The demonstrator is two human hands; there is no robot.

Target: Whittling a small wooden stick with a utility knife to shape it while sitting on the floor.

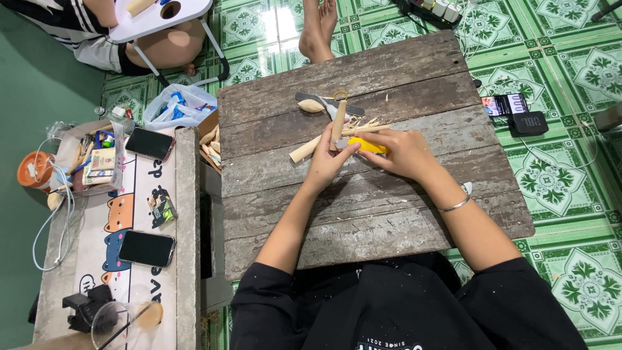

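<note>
Wooden stick: the wooden stick [338, 123] stands near the middle of the plank table [402, 214], running from the hands toward twelve o'clock, so its end is open to the blade.
Left hand: the left hand [328, 163] has its fingers closed around the stick's lower end, steadying it against the boards.
Right hand: the right hand [403, 154], at three o'clock of the stick, is clamped on a yellow-handled knife [367, 146], the blade pointing at nine o'clock into the wood.
Second stick: a longer pale dowel [310, 148] lies slanted under the hands, touching the stick.
Shavings: wood shavings [363, 124] lie just beside, at one o'clock.
Carved pieces: a spoon-shaped blank [311, 105] and a dark tool [337, 105] rest at eleven o'clock, within reach.
Side bench: at nine o'clock, well apart, a low bench [184, 214] carries two phones [147, 248].
</note>
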